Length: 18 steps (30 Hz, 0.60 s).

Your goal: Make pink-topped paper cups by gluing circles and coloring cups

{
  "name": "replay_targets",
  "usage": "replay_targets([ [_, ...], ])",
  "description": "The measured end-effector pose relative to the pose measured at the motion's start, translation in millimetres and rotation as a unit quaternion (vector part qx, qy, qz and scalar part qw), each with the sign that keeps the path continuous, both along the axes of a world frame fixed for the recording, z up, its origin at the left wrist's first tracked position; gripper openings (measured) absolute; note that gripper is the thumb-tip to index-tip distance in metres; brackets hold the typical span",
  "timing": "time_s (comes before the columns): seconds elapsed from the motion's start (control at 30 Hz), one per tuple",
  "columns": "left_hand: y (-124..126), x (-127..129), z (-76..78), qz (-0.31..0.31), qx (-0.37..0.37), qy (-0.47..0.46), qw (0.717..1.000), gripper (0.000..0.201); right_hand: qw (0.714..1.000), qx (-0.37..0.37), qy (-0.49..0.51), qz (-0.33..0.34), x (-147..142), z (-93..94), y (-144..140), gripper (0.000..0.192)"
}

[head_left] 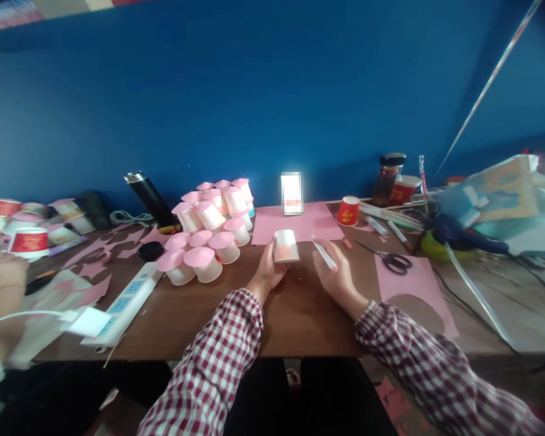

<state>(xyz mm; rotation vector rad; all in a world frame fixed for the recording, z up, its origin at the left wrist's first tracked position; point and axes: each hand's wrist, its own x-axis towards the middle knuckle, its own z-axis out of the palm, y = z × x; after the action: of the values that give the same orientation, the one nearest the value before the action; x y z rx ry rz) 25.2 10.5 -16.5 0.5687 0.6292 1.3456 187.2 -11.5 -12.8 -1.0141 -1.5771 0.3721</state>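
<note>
A white paper cup (286, 247) with faint orange marks on its side is in my left hand (267, 269), its wider rim facing down. My right hand (337, 275) grips a white marker (324, 254) with a pink end, a short way right of the cup. Behind the cup a pink paper sheet (315, 223) lies on the table. A small pink cap (347, 243) rests just beyond my right hand. To the left, several upturned white cups (209, 215) with pink paper discs on top are stacked and grouped.
Scissors (396, 262) lie on a cut pink sheet (418, 281) at right. A red cup (347, 212) stands behind. At left are a power strip (127, 306), a black flask (149, 197) and another person's hand (2, 281). A glue gun (463, 236) lies far right.
</note>
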Motion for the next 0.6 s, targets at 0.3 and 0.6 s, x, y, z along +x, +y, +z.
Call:
replay_targets([
  [0.3,-28,9,2.6,0.046,0.022,-0.005,0.999,0.033,0.984,-0.105,0.143,0.0,-9,2.1,-10,0.022],
  [0.6,-34,7,-0.4,0.112,0.018,-0.028,0.993,0.019,0.942,-0.16,0.294,-0.018,-8,-4.8,5,0.035],
])
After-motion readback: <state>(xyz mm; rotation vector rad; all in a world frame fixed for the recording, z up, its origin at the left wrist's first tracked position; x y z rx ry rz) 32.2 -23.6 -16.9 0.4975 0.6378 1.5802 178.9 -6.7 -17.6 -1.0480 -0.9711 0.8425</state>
